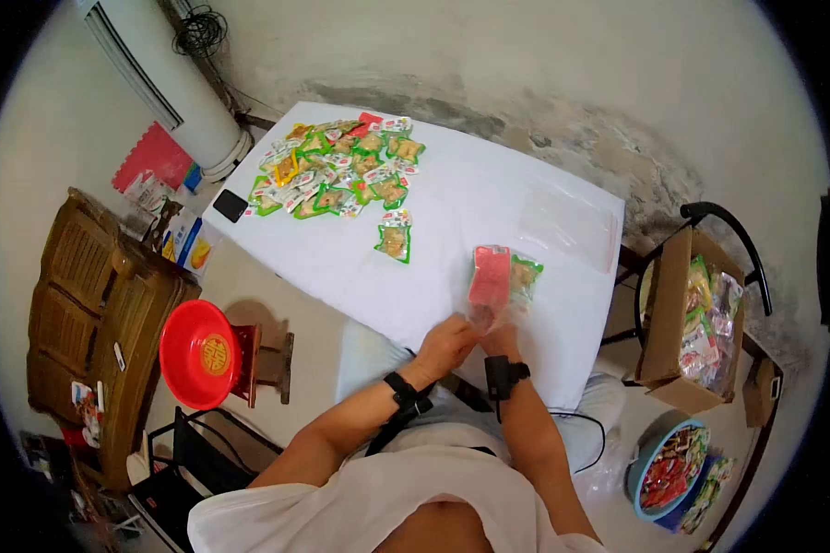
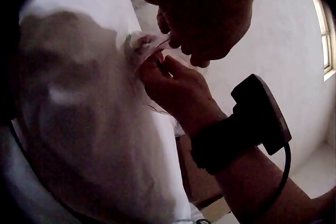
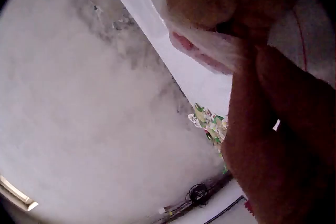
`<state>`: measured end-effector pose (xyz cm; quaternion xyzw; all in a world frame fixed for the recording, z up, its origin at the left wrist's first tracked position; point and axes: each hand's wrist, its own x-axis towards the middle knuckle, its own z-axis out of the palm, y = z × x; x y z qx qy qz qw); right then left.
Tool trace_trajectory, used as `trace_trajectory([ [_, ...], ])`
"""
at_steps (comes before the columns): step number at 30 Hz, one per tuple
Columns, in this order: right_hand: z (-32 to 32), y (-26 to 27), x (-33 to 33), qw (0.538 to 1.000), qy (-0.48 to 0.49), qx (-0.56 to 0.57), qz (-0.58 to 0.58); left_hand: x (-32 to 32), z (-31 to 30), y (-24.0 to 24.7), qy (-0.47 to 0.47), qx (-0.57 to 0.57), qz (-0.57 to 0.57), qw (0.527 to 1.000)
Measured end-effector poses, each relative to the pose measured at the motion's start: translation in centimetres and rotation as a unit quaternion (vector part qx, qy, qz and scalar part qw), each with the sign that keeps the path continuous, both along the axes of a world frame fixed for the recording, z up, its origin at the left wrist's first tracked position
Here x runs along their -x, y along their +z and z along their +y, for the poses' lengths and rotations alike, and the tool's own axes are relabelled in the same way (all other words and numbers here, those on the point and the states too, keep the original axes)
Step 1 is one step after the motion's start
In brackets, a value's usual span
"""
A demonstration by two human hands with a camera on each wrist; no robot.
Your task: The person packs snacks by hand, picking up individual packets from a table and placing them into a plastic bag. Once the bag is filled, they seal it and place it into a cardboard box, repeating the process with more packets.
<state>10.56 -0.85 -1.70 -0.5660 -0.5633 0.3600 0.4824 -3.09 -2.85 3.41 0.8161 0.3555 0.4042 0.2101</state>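
A clear plastic bag [image 1: 485,318] with a pink-red packet [image 1: 490,275] inside lies near the front edge of the white-covered table [image 1: 470,194]. At the bag's gathered end, my left hand [image 1: 445,347] pinches the plastic with its fingertips. Close beside it, my right hand [image 1: 500,342] grips the same end between thumb and fingers. In the left wrist view, the thin film [image 2: 149,45] bunches where the fingertips meet. The right wrist view shows the bag stretched out from under the hands, its red contents [image 3: 202,53] visible. A green-edged snack packet [image 1: 526,275] lies right of the pink one.
A heap of snack packets [image 1: 341,166] covers the table's far left, with one packet [image 1: 395,238] apart from it. Flat clear bags [image 1: 567,226] lie at right. A phone [image 1: 230,205], a carton of packets [image 1: 666,323], a red basin [image 1: 180,355] and a blue tub [image 1: 638,475] surround.
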Motion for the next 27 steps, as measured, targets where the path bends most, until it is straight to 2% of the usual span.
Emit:
trace_trajectory([
  [2, 0.3, -1.3, -0.7, 0.964, -0.009, -0.023, -0.264, 0.4, 0.0, 0.1, 0.010, 0.010, 0.006, 1.000],
  [4, -1.0, -1.5, -1.7, 0.970, 0.025, 0.019, -0.241, 0.1, -0.1, 0.2, 0.001, 0.026, 0.006, 1.000],
  [5, -2.2, -0.6, -2.3, 0.974, 0.056, 0.061, -0.213, 0.1, 0.2, 0.3, 0.025, 0.012, -0.001, 1.000],
  [6, -3.3, 1.0, -2.3, 0.973, 0.042, 0.068, -0.218, 0.1, 0.6, 0.4, 0.048, -0.002, -0.009, 0.999],
  [7, -4.4, 3.1, -1.7, 0.984, 0.021, 0.158, 0.079, 0.0, 0.8, 0.5, 0.036, 0.001, -0.013, 0.999],
  [8, -5.0, 4.3, -1.5, 0.901, -0.001, 0.226, 0.370, 0.0, 1.0, 0.7, 0.050, -0.005, -0.006, 0.999],
  [9, -5.6, 4.3, -1.9, 0.902, -0.010, 0.225, 0.370, 0.0, 1.2, 1.0, 0.065, -0.013, 0.002, 0.998],
  [11, -7.1, 4.7, -2.4, 0.945, 0.022, 0.224, 0.239, -0.4, 0.9, 1.4, 0.055, 0.000, 0.008, 0.998],
  [13, -8.3, 6.1, -2.5, 0.942, -0.001, 0.227, 0.249, -1.0, 0.5, 1.5, 0.017, 0.010, 0.021, 1.000],
  [15, -8.6, 7.1, -2.2, 0.938, -0.022, 0.228, 0.260, -1.5, 0.2, 1.7, 0.020, 0.021, 0.008, 1.000],
  [17, -8.7, 7.4, -2.1, 0.960, -0.017, 0.161, 0.227, -1.8, -0.3, 2.0, 0.025, 0.033, -0.005, 0.999],
  [18, -8.8, 7.1, -1.9, 0.960, -0.018, 0.163, 0.226, -1.8, -0.4, 2.2, 0.031, 0.027, -0.022, 0.999],
  [20, -8.7, 6.5, -1.7, 0.989, -0.053, 0.121, 0.065, -1.9, -0.7, 2.4, 0.037, 0.021, -0.040, 0.998],
  [21, -8.8, 6.5, -1.7, 0.989, -0.055, 0.124, 0.065, -1.9, -0.9, 2.4, 0.040, 0.023, -0.040, 0.998],
  [22, -8.9, 6.5, -1.7, 0.993, -0.060, 0.012, -0.097, -1.8, -1.1, 2.4, 0.043, 0.025, -0.040, 0.998],
  [23, -9.1, 6.6, -1.7, 0.959, -0.063, -0.101, -0.256, -1.8, -1.3, 2.3, 0.041, 0.027, -0.040, 0.998],
  [27, -10.2, 7.5, -1.4, 0.974, -0.053, -0.049, -0.217, -1.1, -1.7, 1.8, 0.037, 0.027, -0.030, 0.999],
])
